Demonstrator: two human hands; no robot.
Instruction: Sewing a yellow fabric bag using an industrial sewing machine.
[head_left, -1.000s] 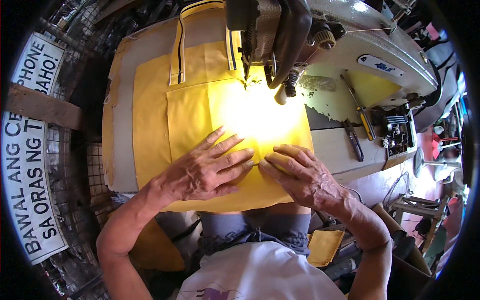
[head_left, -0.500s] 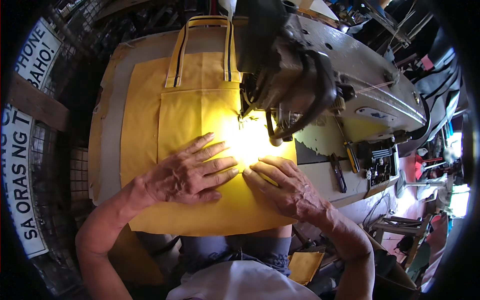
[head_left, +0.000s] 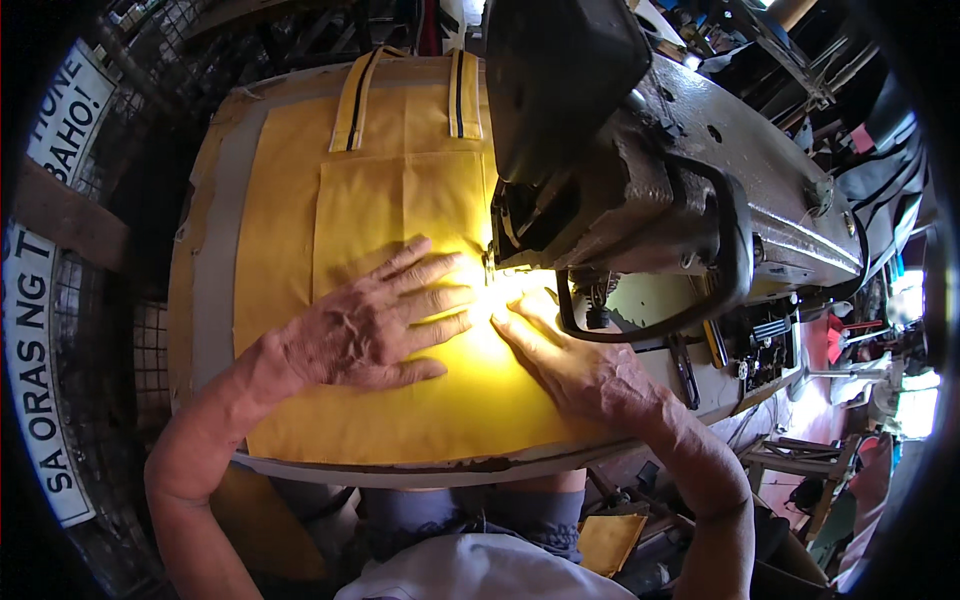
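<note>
A yellow fabric panel (head_left: 340, 425) lies flat under the sewing machine (head_left: 760, 190), with a squarish yellow piece (head_left: 355, 215) laid on its upper part. Beyond that piece, two legs of a yellow strap (head_left: 464, 95) with a dark centre stripe run to the far side. My left hand (head_left: 375, 325) rests palm down on the cloth with fingers spread, left of the brightly lit needle area. My right hand (head_left: 585, 365) presses flat on the cloth, its fingertips close to the needle area and partly lost in glare. Neither hand grips anything.
Right of the cloth lie a dark-handled tool (head_left: 684, 370) and a yellow-and-black screwdriver (head_left: 715, 343), beside a tray of small metal parts (head_left: 770, 350). A black curved bar (head_left: 735, 270) juts from the machine above my right hand. Lettered signs (head_left: 35, 370) hang at the left.
The yellow panel has slid away from me under the machine, and both hands have gone forward with it. The table's near edge now shows. The strap's top has dropped beyond the far edge.
</note>
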